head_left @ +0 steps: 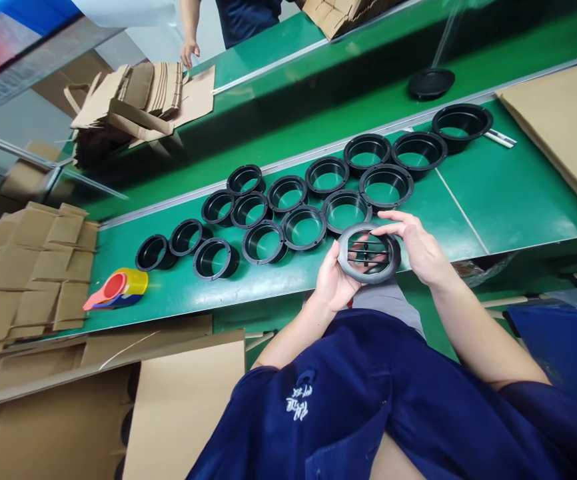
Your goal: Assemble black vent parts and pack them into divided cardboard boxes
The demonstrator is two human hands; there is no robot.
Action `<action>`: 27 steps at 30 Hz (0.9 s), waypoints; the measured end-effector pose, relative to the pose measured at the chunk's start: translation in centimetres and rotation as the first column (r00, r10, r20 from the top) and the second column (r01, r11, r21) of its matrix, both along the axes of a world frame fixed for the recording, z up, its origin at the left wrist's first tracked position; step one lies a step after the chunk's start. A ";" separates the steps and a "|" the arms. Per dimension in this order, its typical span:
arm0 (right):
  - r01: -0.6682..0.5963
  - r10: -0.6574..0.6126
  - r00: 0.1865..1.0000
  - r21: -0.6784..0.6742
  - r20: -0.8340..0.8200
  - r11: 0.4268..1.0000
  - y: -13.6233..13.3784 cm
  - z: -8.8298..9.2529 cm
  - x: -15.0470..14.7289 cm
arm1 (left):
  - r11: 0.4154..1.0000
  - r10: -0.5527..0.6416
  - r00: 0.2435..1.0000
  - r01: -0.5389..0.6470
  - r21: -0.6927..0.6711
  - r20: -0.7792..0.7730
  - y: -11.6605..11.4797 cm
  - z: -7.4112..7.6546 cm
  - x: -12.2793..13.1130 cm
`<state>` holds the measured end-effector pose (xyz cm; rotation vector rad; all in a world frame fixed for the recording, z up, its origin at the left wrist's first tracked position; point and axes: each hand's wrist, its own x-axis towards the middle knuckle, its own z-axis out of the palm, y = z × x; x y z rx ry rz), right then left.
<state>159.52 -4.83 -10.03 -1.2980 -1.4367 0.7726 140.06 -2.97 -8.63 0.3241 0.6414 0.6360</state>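
Observation:
A round dark grey vent ring [346, 265] with black crossbars inside is held up over the table's front edge. My left hand [336, 279] grips it from the left and below, thumb on the rim. On the other side, the fingers of my right hand [413, 243] rest on the ring's upper right rim, the hand partly spread. Several black round collars stand just beyond my hands on the green table [513, 193], the nearest being a collar [347, 212] and another one [386, 187].
A tape roll [136, 283] lies at the table's left end beside stacked cardboard [33, 267]. Behind runs a green conveyor [288, 113] carrying a black disc [431, 84]. Cardboard sheets [568, 127] lie at right; an open carton [188, 407] stands at lower left. Another person's hand [189, 53] is across.

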 end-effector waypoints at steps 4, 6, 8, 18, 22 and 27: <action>-0.010 0.010 1.000 -0.015 -0.015 1.000 -0.4 -0.2 0.5 | 1.000 0.001 1.000 -0.001 -0.008 0.010 0.3 -0.1 0.0; -0.029 0.027 0.999 0.029 0.043 0.999 -0.8 -0.6 0.7 | 1.000 -0.002 1.000 0.002 -0.015 0.013 0.4 -0.1 -0.1; -0.103 0.077 0.976 0.121 0.202 0.987 -1.4 -0.9 0.7 | 1.000 0.018 1.000 -0.018 -0.023 0.000 0.4 -0.1 0.0; -0.252 0.162 0.794 0.075 0.585 0.965 -2.0 -1.6 0.5 | 0.981 0.044 0.998 -0.035 0.190 -0.041 -0.5 -0.8 1.2; -0.290 0.253 0.818 -0.010 0.517 0.957 -1.7 -2.1 0.6 | 0.909 0.013 0.978 0.076 0.411 -0.209 -0.4 -0.9 0.5; -0.226 0.179 0.865 0.044 0.469 0.973 -0.9 -2.2 1.5 | 0.567 0.402 0.805 0.156 0.809 -0.437 0.7 -1.4 -0.5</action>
